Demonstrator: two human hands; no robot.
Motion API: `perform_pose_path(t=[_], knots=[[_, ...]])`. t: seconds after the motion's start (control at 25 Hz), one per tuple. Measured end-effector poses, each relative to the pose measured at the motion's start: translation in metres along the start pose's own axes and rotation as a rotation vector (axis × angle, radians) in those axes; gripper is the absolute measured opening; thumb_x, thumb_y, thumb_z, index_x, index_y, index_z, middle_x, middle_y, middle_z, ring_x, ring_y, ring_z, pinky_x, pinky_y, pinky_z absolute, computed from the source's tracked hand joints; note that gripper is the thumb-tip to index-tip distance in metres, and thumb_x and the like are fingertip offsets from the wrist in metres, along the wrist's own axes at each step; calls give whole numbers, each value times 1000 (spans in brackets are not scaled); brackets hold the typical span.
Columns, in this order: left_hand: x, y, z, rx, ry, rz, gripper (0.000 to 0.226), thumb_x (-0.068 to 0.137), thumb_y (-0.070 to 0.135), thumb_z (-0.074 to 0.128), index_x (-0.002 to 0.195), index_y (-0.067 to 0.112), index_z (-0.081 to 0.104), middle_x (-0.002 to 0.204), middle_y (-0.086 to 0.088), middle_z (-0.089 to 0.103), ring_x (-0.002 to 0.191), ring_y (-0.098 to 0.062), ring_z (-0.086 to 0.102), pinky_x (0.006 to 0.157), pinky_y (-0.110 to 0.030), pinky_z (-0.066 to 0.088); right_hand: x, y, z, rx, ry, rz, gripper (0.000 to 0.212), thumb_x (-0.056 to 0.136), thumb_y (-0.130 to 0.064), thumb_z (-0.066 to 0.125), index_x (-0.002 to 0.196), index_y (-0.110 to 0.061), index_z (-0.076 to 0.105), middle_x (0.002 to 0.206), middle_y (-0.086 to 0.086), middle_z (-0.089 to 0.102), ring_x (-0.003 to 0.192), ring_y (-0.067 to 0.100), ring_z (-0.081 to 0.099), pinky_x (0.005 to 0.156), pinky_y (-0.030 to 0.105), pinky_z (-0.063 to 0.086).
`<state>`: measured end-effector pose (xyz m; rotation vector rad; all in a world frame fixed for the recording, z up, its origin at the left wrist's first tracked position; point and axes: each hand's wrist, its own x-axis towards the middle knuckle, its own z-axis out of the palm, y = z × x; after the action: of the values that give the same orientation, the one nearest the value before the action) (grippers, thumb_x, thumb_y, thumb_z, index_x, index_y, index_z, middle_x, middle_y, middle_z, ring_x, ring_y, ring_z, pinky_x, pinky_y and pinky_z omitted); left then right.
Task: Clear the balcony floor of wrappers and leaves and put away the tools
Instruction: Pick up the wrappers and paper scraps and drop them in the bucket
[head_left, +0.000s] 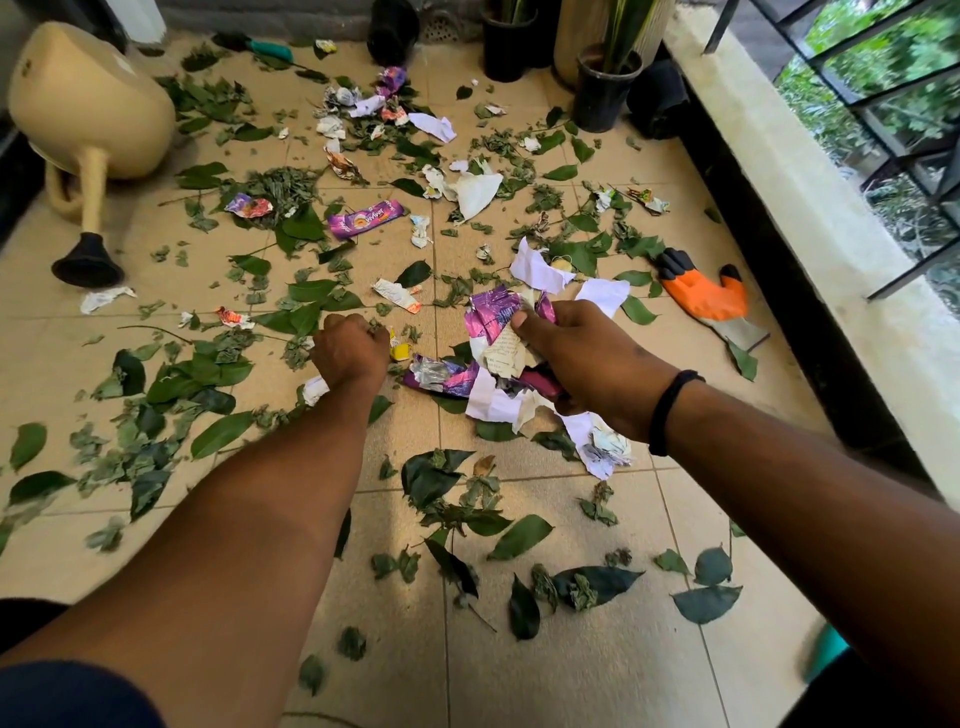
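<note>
- My right hand (582, 364) grips a bunch of wrappers (493, 353), purple foil and white paper crumpled together, held low over the floor (571, 675).
- My left hand (350, 351) is curled in a fist down among the leaves (208, 374), just beside a small yellow wrapper (400, 351); what it holds, if anything, I cannot tell.
- More wrappers and green leaves lie scattered across the tiles ahead, among them a flat purple packet (365, 218).
- An orange and black glove (701, 293) lies by the right wall.
- A cream watering can (88, 104) lies tipped over at the left.
- A teal-handled tool (260, 48) lies at the far end, near black plant pots (602, 96).
</note>
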<state>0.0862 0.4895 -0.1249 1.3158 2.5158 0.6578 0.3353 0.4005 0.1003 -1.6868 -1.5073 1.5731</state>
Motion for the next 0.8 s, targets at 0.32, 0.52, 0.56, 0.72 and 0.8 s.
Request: perform_pose_path(t=[0.32,0.52,0.56,0.72,0.8], knots=[[-2,-5,-11,-36,36,-344,46,90,23,67,134,16,54,135,-21,54,126,-40,49,101,-48,40,5,3,-2,36,-25,12,25,107,-35,44,100,-12,51,87,17,47,34,3,49,52,25,29],[-17,9,6,103,-30,233,22,86,10,68,101,25,74,121,-10,65,117,-34,51,93,-43,43,11,5,-2,28,-15,4,28,107,-36,44,100,-10,52,85,19,54,35,4,48,49,24,33],[-18,13,9,126,-105,261,24,87,9,67,101,26,77,119,-10,67,116,-33,52,92,-41,44,12,5,-1,22,-14,-1,29,107,-36,44,99,-9,54,83,20,56,37,7,48,50,26,37],[-22,9,17,274,-193,193,31,93,7,59,115,24,72,118,-13,69,113,-35,55,91,-38,42,12,10,-1,-3,-19,11,32,106,-37,45,98,-8,58,81,19,61,41,11,49,54,30,43],[-23,4,16,265,-95,195,27,94,8,57,111,22,71,113,-15,69,110,-36,51,89,-39,38,12,10,-4,-6,-6,12,34,106,-36,44,96,-7,57,80,20,61,37,9,43,47,23,37]])
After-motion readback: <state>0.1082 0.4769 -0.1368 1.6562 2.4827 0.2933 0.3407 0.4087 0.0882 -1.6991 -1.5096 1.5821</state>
